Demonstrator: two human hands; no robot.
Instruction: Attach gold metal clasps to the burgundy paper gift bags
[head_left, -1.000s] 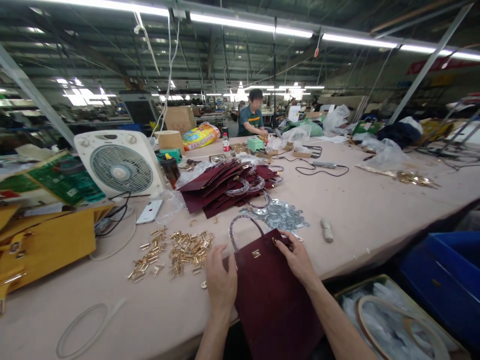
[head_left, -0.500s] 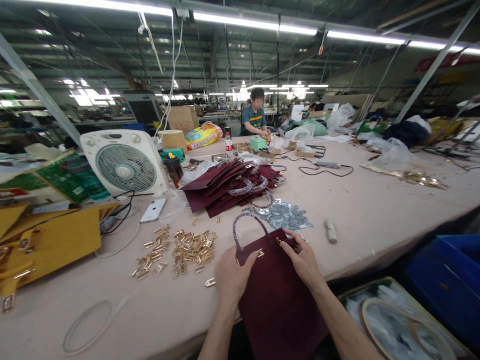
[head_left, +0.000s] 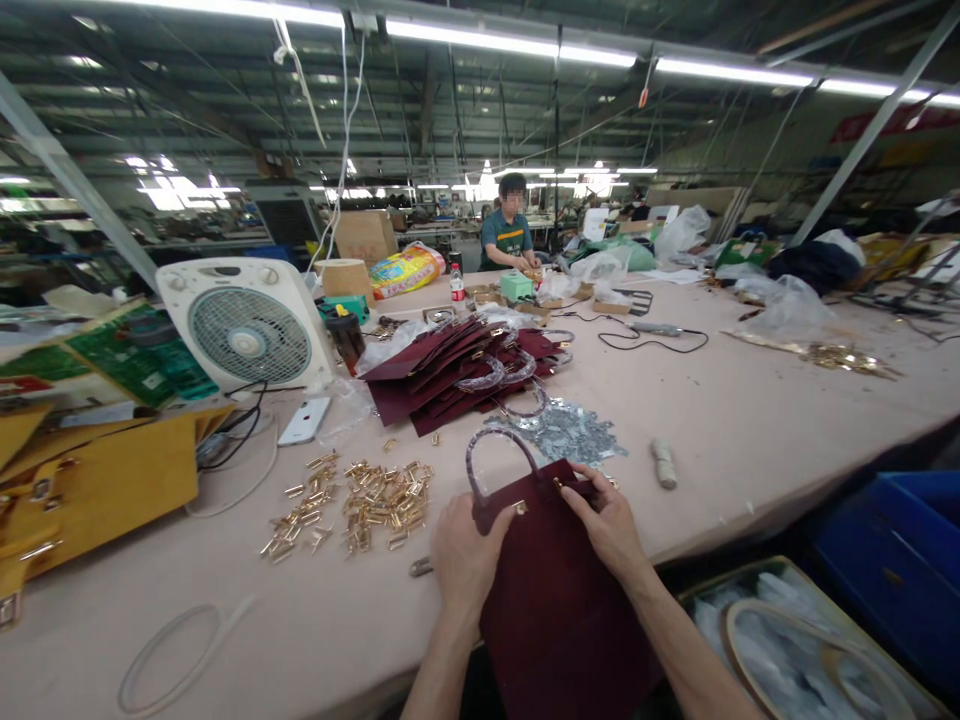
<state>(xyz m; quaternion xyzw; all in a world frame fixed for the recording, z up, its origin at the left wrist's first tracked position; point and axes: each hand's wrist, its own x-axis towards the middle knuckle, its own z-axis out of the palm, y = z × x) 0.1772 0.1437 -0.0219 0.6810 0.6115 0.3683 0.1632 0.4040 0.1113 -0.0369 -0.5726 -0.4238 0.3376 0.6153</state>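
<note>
A dark maroon handbag panel [head_left: 559,590] hangs over the table's front edge between my hands, its plastic-wrapped handle [head_left: 499,437] arching up at the top. My left hand [head_left: 466,555] grips its upper left edge, the thumb beside a small gold fitting [head_left: 519,508]. At the upper right corner my right hand [head_left: 609,515] is closed on the panel, thumb and fingers at a second gold fitting [head_left: 558,486]. Left of my hands lies a pile of gold metal fittings [head_left: 386,500]. Flat silver metal plates [head_left: 570,432] are heaped beyond the handle. A small metal piece [head_left: 421,567] touches my left hand's outline.
Maroon bag pieces [head_left: 450,375] are stacked mid-table. A white fan [head_left: 247,325], a phone [head_left: 304,421] and yellow bag pieces [head_left: 112,470] stand or lie at left. To the right are a pale roll [head_left: 663,464] and a blue bin [head_left: 892,560]. A co-worker [head_left: 506,235] sits across.
Both hands keep their hold on the maroon panel, which has shifted very slightly. The view has moved a little, and the co-worker's arms have changed position.
</note>
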